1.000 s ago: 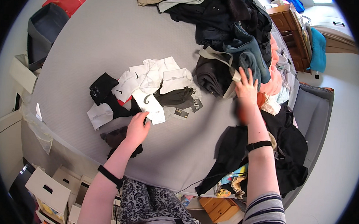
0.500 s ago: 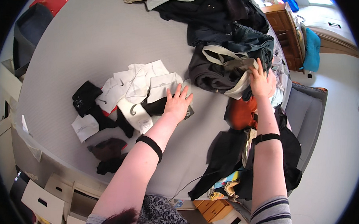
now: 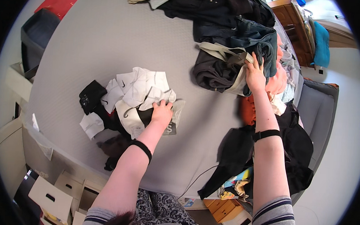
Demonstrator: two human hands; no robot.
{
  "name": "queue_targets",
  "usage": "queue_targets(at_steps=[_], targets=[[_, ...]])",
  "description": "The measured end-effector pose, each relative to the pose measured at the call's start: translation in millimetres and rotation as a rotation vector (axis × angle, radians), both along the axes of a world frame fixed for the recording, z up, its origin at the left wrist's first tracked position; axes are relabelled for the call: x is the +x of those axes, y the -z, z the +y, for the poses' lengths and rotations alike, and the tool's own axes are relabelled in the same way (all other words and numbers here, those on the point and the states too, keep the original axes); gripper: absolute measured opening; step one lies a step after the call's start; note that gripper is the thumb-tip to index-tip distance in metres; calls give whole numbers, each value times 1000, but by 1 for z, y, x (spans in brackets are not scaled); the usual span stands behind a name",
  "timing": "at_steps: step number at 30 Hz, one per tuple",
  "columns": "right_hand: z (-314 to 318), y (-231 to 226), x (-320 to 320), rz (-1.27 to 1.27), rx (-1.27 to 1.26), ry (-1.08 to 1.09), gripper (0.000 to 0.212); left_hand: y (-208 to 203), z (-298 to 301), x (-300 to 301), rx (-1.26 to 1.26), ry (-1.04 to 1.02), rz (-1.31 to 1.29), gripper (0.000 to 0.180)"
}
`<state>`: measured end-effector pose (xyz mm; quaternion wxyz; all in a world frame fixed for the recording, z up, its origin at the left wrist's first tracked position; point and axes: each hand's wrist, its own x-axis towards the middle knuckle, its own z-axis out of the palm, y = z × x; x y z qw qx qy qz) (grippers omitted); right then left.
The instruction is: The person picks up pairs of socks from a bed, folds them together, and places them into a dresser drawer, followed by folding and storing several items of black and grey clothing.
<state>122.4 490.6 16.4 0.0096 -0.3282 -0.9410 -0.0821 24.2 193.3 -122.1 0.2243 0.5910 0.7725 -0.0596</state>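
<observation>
My left hand (image 3: 162, 113) lies on the right side of a pile of socks, its bent fingers gripping a crumpled white sock (image 3: 156, 95). Beside it is a clear plastic wrapper (image 3: 181, 111) with a dark printed end. White socks (image 3: 135, 85), a cream sock (image 3: 130, 117) and black socks (image 3: 92, 97) make up the pile. Further right, my right hand (image 3: 255, 77) rests with fingers stretched and slightly apart on a beige strap (image 3: 216, 50), against dark grey folded cloth (image 3: 215, 69) and blue jeans (image 3: 253, 37). Its thumb is hard to make out.
All this lies on a grey quilted bed (image 3: 85, 50). Black clothes (image 3: 218, 8) lie at the far side, with an orange-red garment (image 3: 248, 109) and black trousers (image 3: 237, 150) at the right. Open drawers (image 3: 51, 195) stand below left; a thin cable (image 3: 199, 178) crosses the near edge.
My left hand has slid left and nearer, its fingers curling and bunching the white sock. The clear wrapper now shows beside it. My right hand stays by the strap; the view has shifted slightly.
</observation>
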Motion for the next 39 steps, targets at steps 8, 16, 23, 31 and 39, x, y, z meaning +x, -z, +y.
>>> queue_targets(at_steps=[8, 16, 23, 31, 39], targets=[[-56, 37, -8, -262, -140, 9, 24, 17, -102, 16, -126, 193, 106, 20], [-182, 97, 9, -319, -339, 125, 37, 2, -144, 46, 112, -21, -131, 32], [-284, 108, 26, -133, -1018, -26, 47, -13, -173, 43, 310, -1116, 40, 68], [-300, 79, 38, -218, -1218, -134, 50, 36, -184, 19, 245, -1464, -376, 73], [-282, 80, 24, 40, -1913, 516, 50, 13, -148, 19, 603, -1942, -1359, 47]])
